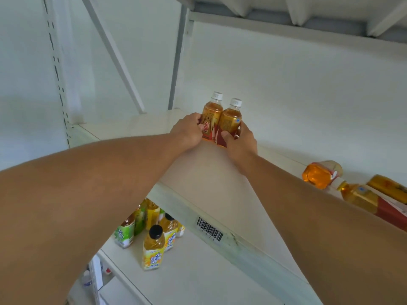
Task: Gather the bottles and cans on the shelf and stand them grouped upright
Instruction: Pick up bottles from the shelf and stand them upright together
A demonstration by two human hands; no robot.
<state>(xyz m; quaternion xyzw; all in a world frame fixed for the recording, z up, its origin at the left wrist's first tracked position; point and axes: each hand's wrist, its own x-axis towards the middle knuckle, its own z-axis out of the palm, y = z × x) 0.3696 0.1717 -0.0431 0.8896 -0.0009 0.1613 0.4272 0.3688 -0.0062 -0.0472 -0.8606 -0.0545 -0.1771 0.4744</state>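
Two amber tea bottles with white caps and red labels stand upright, touching, at the back of the white shelf (211, 172). My left hand (189, 130) grips the left bottle (211, 119) from its left side. My right hand (241, 140) wraps the lower part of the right bottle (231, 122). At the right end of the shelf three more amber bottles lie on their sides: one (320, 173) with its base toward me, one (365, 199) partly behind my right forearm, and one (388, 188) at the frame edge.
The shelf's front lip carries a barcode sticker (209, 231). On the lower shelf (187, 280) stand several green and yellow tea bottles, the nearest with a black cap (153, 249). A diagonal brace (114, 56) and perforated upright (58, 69) stand at left; another shelf hangs overhead.
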